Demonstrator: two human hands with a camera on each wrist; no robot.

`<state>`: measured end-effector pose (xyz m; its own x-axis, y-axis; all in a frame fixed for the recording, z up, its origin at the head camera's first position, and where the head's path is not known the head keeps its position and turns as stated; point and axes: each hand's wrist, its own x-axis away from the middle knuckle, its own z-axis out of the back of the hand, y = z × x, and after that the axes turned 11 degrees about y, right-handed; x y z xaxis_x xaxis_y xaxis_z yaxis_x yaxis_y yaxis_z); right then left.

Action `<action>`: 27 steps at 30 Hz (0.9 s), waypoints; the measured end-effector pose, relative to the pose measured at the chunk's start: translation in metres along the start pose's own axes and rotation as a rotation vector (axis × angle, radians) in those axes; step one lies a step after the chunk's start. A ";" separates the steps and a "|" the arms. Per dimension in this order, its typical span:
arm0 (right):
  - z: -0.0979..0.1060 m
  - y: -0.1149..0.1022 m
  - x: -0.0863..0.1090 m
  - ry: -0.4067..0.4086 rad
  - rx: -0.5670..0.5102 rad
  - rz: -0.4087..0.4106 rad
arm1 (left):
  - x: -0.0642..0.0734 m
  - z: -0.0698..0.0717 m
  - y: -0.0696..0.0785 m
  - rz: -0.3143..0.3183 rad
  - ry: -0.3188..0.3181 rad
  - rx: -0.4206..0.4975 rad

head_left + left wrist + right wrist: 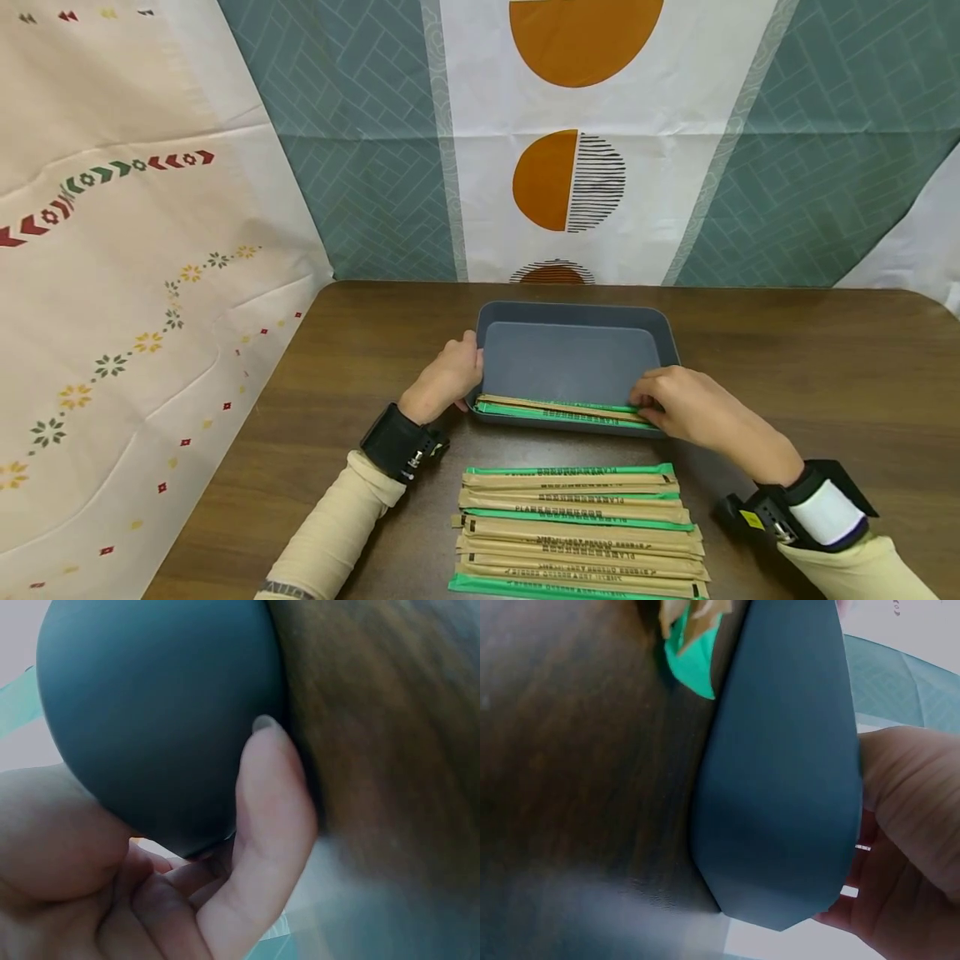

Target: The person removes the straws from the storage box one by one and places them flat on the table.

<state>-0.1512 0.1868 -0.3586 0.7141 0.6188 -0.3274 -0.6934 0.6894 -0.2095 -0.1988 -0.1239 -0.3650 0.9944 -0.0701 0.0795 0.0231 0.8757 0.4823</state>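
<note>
A dark grey rectangular tray lies on the table, with several paper-wrapped straws, green and brown, along its near wall. My left hand grips the tray's left end. In the left wrist view, a finger lies along the outside of the grey wall. Over the tray's right end, my right hand has curled fingers and pinches the right end of the wrapped straws. From the right wrist, the tray wall hides those fingertips.
Several more wrapped straws, brown and green, lie in a stacked row on the wooden table in front of the tray. A patterned cloth hangs behind the table, and a cream cloth hangs at the left.
</note>
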 end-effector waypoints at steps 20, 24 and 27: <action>0.001 0.003 -0.002 0.027 0.053 0.022 | 0.000 -0.001 0.002 -0.005 -0.002 -0.011; 0.004 0.002 -0.002 0.060 0.057 0.013 | 0.000 0.000 0.002 0.000 -0.008 -0.003; 0.008 0.000 -0.002 0.076 0.062 0.006 | 0.000 0.001 0.001 0.006 -0.007 0.001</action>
<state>-0.1517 0.1887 -0.3509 0.6990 0.5942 -0.3978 -0.6888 0.7091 -0.1510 -0.1992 -0.1232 -0.3640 0.9938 -0.0675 0.0883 0.0166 0.8756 0.4828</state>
